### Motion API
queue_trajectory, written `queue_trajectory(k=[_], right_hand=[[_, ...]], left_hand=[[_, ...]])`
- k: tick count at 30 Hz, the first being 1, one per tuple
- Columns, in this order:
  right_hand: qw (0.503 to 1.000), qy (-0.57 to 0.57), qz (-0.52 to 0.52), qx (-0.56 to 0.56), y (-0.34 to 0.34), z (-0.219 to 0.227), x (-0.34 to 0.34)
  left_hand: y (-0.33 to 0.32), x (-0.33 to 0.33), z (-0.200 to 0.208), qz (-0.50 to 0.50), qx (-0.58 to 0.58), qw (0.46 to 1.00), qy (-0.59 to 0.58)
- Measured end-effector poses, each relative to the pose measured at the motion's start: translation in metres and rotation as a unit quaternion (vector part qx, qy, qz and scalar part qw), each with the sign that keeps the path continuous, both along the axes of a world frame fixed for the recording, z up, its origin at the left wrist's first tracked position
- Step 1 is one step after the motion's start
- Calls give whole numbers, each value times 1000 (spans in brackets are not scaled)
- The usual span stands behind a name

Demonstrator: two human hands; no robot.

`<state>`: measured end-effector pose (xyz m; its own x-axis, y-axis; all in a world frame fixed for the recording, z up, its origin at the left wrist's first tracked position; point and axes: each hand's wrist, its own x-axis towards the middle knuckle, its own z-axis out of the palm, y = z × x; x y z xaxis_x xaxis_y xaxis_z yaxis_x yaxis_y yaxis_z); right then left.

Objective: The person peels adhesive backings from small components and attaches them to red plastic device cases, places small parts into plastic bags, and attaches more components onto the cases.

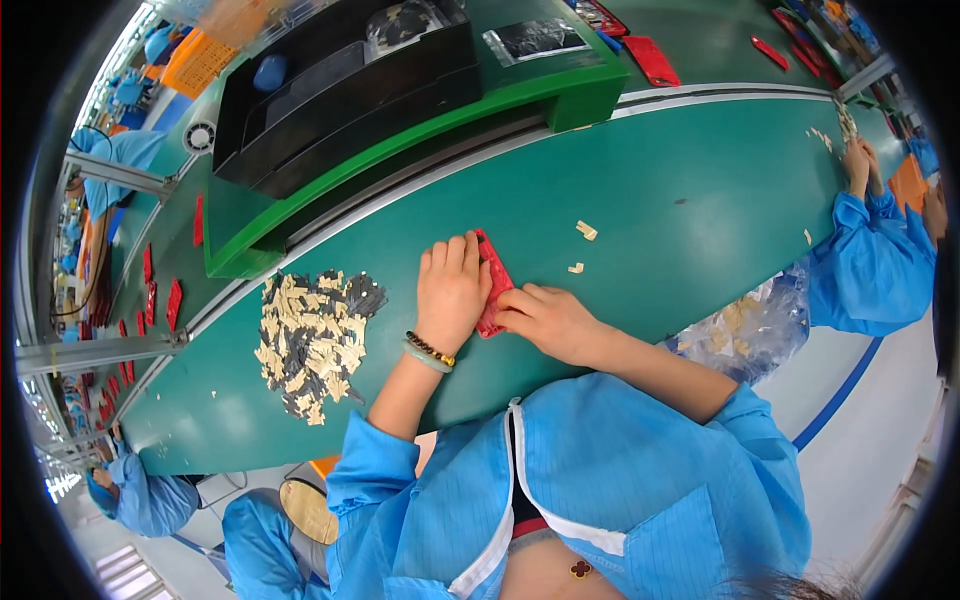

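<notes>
A slim red plastic casing (498, 280) lies tilted on the green work table in front of me. My left hand (452, 288) closes on its left side, the fingers bent over its upper part and hiding some of it. From the right, my right hand (550, 322) pinches the casing's lower half with thumb and fingertips; whether a small part sits under those fingers is hidden. Left of my left hand is a heap of small cream and dark grey pieces (312, 340). Beyond my right hand lie a few loose cream pieces (586, 231).
A black bin (350, 105) stands on a green raised shelf (590, 98) along the far side. More red casings (652, 60) lie on the belt behind it. At right, a clear plastic bag (750, 325) hangs by the table edge, near a co-worker's blue sleeve (865, 270).
</notes>
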<state>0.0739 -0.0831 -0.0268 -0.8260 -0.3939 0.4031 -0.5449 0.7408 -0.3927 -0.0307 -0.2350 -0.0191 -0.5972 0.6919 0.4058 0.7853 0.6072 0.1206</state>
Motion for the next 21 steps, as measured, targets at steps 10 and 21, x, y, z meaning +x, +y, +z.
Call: queue_trajectory(k=[10,21], right_hand=[[1000,7,16,-19,2,-3,-2],[997,49,30,50,-5,7,-27]], left_hand=[[1,-3,3,-18,5,1000,13],[-36,8,96,-37,99,991,-78]])
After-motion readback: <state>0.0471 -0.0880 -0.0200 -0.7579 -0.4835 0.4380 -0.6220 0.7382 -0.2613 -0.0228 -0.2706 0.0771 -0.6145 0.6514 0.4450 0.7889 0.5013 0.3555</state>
